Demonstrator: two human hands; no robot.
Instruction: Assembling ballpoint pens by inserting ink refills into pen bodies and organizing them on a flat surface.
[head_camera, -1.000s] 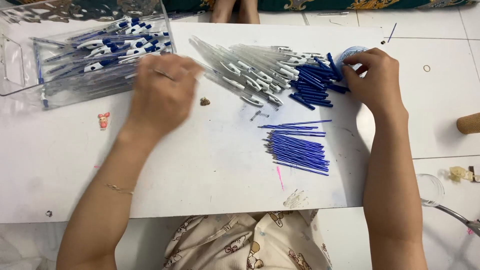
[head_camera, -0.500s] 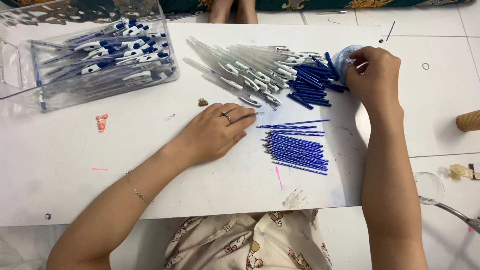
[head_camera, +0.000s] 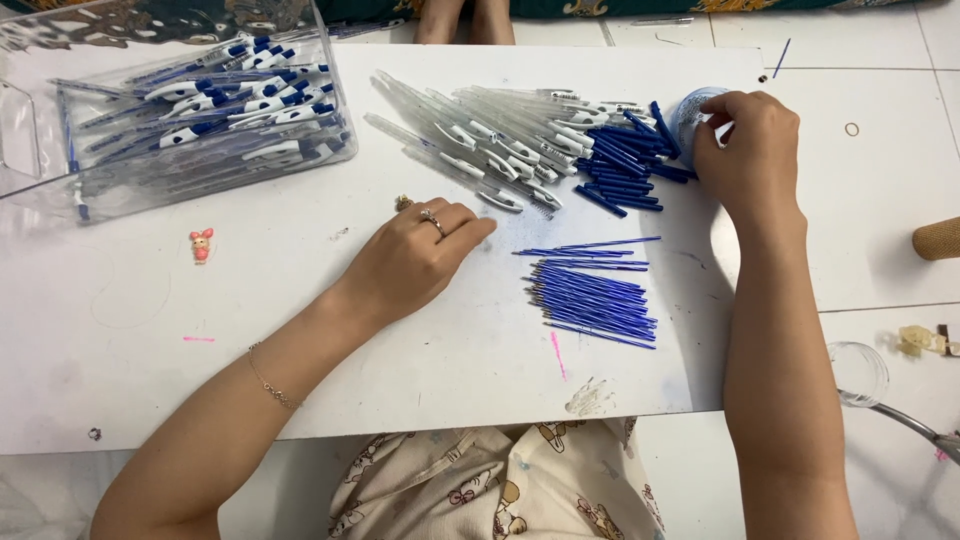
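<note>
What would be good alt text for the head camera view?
A person's left hand rests on a white table near blue ink refills, while the right hand touches a small round container beside clear pen barrels.

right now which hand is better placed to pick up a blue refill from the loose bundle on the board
Left, probably. The left hand rests flat on the white board beside the blue refills, with bare board between them. The right hand is farther up, at the small round container.

Single head-worn view: close, steeply downward over the white desk (head_camera: 300, 350), wearer's lap at lower frame edge.
</note>
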